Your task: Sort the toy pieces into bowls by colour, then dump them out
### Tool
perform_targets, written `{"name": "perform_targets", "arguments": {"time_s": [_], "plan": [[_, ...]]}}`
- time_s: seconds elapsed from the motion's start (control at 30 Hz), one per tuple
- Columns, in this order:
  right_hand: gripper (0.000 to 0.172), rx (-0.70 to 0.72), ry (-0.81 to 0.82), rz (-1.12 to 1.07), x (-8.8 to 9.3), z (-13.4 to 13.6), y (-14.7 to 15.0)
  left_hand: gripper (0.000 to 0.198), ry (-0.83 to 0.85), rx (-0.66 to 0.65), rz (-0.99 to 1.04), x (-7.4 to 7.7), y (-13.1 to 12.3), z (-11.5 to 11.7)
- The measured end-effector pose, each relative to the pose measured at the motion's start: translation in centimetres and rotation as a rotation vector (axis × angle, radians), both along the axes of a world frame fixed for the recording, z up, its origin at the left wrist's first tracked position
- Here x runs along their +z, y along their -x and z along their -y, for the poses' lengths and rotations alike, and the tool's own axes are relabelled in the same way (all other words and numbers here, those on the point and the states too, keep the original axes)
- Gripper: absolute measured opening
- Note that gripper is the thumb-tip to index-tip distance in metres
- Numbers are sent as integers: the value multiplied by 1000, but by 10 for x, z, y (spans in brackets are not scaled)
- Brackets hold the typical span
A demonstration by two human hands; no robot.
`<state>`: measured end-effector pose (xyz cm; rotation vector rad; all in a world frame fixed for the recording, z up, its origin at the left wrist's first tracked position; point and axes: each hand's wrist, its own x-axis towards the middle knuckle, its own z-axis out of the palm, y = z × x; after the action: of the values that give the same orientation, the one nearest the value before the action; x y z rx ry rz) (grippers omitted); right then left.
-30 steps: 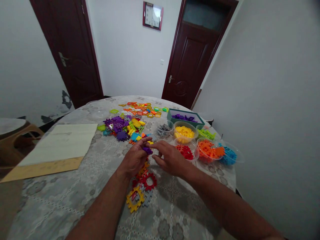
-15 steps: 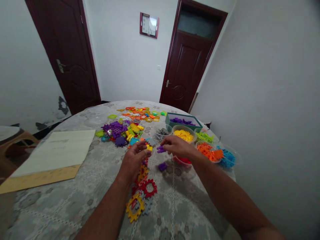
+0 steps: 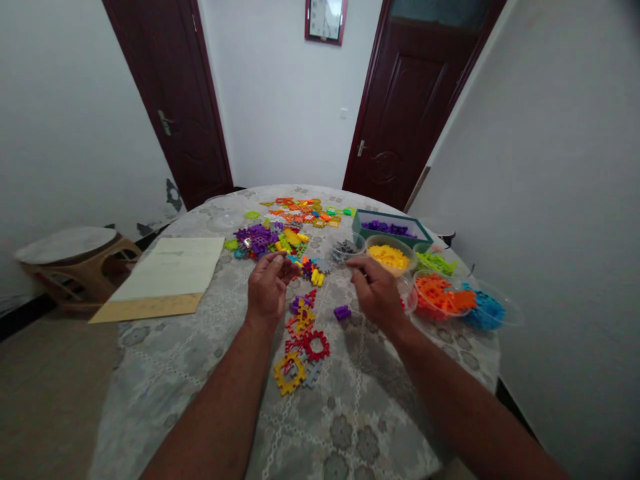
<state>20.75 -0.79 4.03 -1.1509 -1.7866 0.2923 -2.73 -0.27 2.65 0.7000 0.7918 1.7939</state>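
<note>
My left hand (image 3: pixel 267 288) hovers over the table (image 3: pixel 200 373) with its fingers loosely bent and apart, and nothing shows in it. Its fingertips are near the mixed heap of coloured plastic pieces (image 3: pixel 280 240). My right hand (image 3: pixel 376 291) hovers beside it, back up, fingers slack and pointing left, and I see nothing in them. A small purple piece (image 3: pixel 343 311) lies on the cloth between the hands, close to my right hand. Another purple piece (image 3: pixel 297 304) lies by my left wrist. A chain of joined red, yellow and grey gear pieces (image 3: pixel 303 353) lies below my left hand.
Clear bowls hold sorted pieces: grey (image 3: pixel 345 249), yellow (image 3: pixel 389 256), orange (image 3: pixel 440 297), blue (image 3: pixel 485 310). A teal box (image 3: pixel 393 229) holds purple ones. A second heap (image 3: pixel 305 212) lies at the far edge. Cardboard sheets (image 3: pixel 165 277) lie left, a stool (image 3: pixel 70 257) beyond them.
The hands, together around a purple piece a second ago, have drawn apart. My right hand no longer shows the purple piece it held. The view has shifted left.
</note>
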Motion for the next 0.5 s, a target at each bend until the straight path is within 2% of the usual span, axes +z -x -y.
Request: {"name": "perform_targets", "arguments": {"time_s": [0.1,0.17,0.23,0.3,0.4,0.43,0.5], "plan": [[40,152,-54,126,-39,27,29,37,-7,17,-42,8,1,-2],[50,156,-38,273,-56,32,35,40,-10,-22,-143,15,4,0],[54,102,20,446,-64,32,32,48,1,-100,-350,22,12,9],[52,43,91,601,-66,33,27,63,-4,-200,-667,23,23,27],[45,-9,175,766,-63,38,21,106,-70,-343,-1219,9,40,69],[44,-18,201,800,-62,39,20,119,-84,-355,-1360,0,45,83],[43,-10,245,843,-60,40,18,130,-62,-363,-1551,-22,48,109]]}}
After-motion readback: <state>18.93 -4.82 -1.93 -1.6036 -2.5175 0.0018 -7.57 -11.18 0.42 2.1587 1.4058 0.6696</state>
